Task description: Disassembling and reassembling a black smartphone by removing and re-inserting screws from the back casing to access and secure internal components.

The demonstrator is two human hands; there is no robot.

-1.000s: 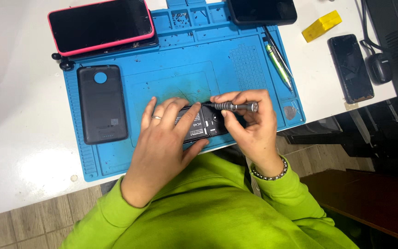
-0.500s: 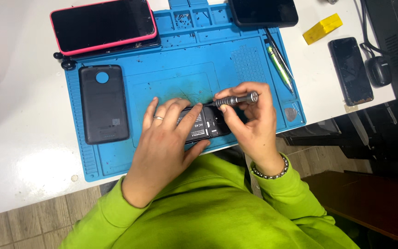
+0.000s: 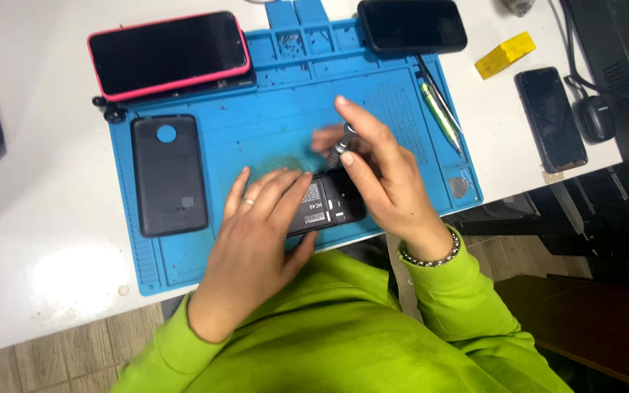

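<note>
Fingers of right hand (image 3: 384, 171) around upright screwdriver (image 3: 341, 148).

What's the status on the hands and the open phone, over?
Left hand flat on open phone, pinning it to blue mat. Right hand holds screwdriver upright over phone. Back cover lies apart at left. Nothing in the way.

Single head-worn view, looking steeply down from above the person's own chest, near enough that the green sleeves fill the bottom edge and the left hand (image 3: 256, 240) and right hand (image 3: 384, 182) sit mid-frame. The camera faces forward over the blue work mat (image 3: 271, 94) on the white table (image 3: 38, 240), with the table's far side at the top of the frame and wooden floor at the lower left. No second view, so nothing is shared.
</note>
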